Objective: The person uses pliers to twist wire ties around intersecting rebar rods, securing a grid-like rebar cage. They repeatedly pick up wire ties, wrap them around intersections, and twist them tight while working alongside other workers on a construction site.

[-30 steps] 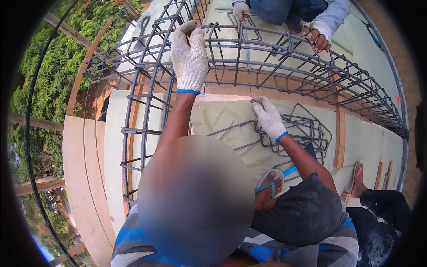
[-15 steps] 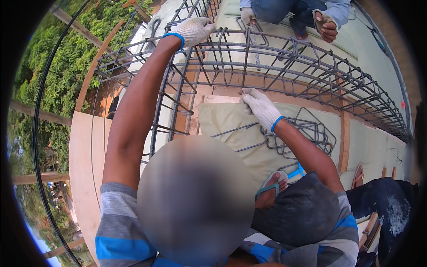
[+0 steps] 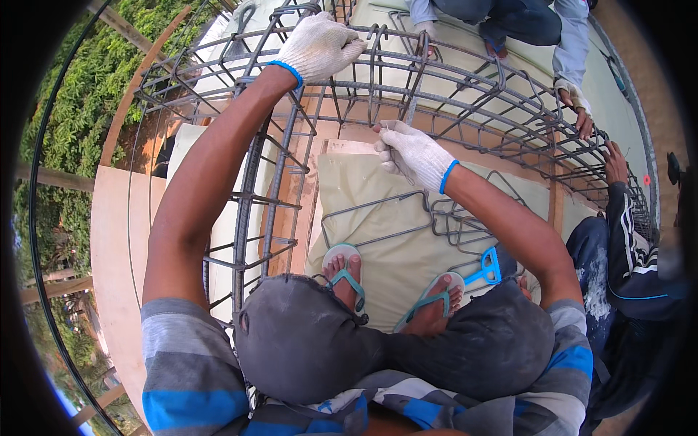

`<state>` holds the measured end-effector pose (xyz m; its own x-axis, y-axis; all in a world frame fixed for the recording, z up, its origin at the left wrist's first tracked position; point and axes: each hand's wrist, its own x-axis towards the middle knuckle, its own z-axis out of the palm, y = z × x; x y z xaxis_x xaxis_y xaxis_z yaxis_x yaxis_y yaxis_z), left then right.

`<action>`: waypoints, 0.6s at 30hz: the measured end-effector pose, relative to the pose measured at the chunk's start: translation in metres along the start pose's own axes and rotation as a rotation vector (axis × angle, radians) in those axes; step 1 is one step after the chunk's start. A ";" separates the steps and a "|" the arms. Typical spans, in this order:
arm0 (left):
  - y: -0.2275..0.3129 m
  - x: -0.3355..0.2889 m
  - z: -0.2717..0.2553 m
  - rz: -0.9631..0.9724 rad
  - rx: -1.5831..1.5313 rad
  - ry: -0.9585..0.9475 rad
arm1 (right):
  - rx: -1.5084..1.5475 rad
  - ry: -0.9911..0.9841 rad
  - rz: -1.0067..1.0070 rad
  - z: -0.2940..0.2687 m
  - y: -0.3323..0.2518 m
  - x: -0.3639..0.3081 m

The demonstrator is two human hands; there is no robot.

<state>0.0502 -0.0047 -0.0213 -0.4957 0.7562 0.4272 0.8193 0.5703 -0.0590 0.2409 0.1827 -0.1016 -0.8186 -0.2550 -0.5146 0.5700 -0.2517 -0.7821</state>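
A long cage of steel reinforcing bars with bent stirrups (image 3: 465, 80) runs across in front of me. A second cage (image 3: 251, 196) meets it at the left and comes back toward me. My left hand (image 3: 320, 49), in a white knitted glove with a blue cuff, is closed over the upper bars near the corner; what its fingers hold is hidden. Nearer to me, my right hand (image 3: 414, 152), gloved alike, is pinched together in front of the long cage. Anything between its fingertips is too small to make out.
Loose bent stirrups (image 3: 465, 218) lie on the green sheet beyond my sandalled feet, beside a blue-handled tool (image 3: 491, 267). One co-worker (image 3: 502, 22) crouches behind the cage; another (image 3: 632, 240) reaches to it from the right. Plywood (image 3: 120, 232) and poles border the left, above trees.
My view has shifted, and both feet now show. My left hand stays at the corner bars; my right stays pinched. The far co-worker's hand has come down to the cage; another person's hand appears there.
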 end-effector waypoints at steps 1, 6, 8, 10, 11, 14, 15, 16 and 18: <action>-0.001 -0.002 0.001 -0.005 -0.025 0.028 | -0.026 0.004 0.011 0.005 -0.007 -0.004; -0.002 -0.007 0.005 -0.159 -0.146 -0.099 | -0.306 0.039 0.108 0.010 -0.033 -0.011; -0.001 -0.009 0.006 -0.159 -0.167 -0.085 | -0.369 0.057 0.162 0.006 -0.036 -0.012; 0.012 0.000 -0.017 -0.182 -0.293 -0.078 | -0.417 0.119 0.228 0.000 -0.037 -0.013; 0.010 -0.001 -0.017 -0.177 -0.287 -0.091 | -0.420 0.161 0.235 0.000 -0.037 -0.011; 0.008 -0.004 -0.018 -0.177 -0.272 -0.098 | -0.437 0.176 0.264 -0.002 -0.035 -0.006; 0.008 -0.005 -0.017 -0.178 -0.266 -0.094 | -0.417 0.168 0.253 0.000 -0.033 -0.003; 0.008 -0.007 -0.017 -0.171 -0.280 -0.082 | -0.448 0.172 0.260 0.002 -0.030 -0.002; 0.009 -0.010 -0.016 -0.150 -0.315 -0.066 | -0.500 0.187 0.278 0.009 -0.025 -0.002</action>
<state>0.0670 -0.0120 -0.0112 -0.6260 0.6967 0.3504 0.7798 0.5572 0.2854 0.2295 0.1809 -0.0777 -0.6680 -0.0684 -0.7410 0.6995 0.2822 -0.6566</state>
